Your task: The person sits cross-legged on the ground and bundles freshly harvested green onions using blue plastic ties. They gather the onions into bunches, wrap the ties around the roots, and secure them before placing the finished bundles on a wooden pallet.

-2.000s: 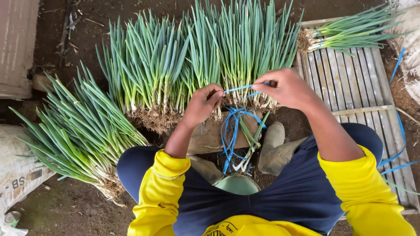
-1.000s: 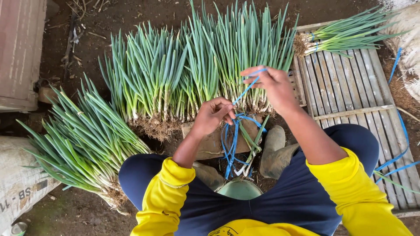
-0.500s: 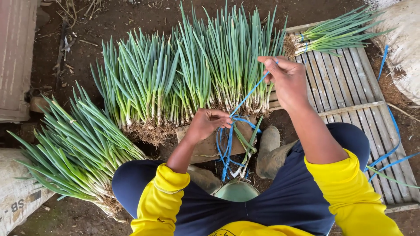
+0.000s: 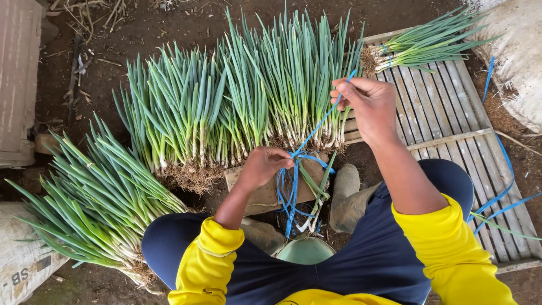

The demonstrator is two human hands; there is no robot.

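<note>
My right hand [image 4: 370, 104] pinches one blue strip [image 4: 316, 127] up over the onion row [image 4: 243, 107], while my left hand [image 4: 264, 166] grips the bunch of blue strips [image 4: 291, 192] low, just before the roots. The slatted pallet [image 4: 446, 107] lies at my right; another onion pile [image 4: 96, 209] crowds my left knee.

Wearer: bright yellow long-sleeved top, sleeves pushed up to the elbows, cuffs bunched. Dark navy trousers cover both thighs. Mud-caked grey-olive rubber boots, left boot [image 4: 265, 234] and right boot [image 4: 345, 197]. Left hand [image 4: 264, 165] and right hand [image 4: 367, 101] bare, ungloved; forearms uncovered.
</note>
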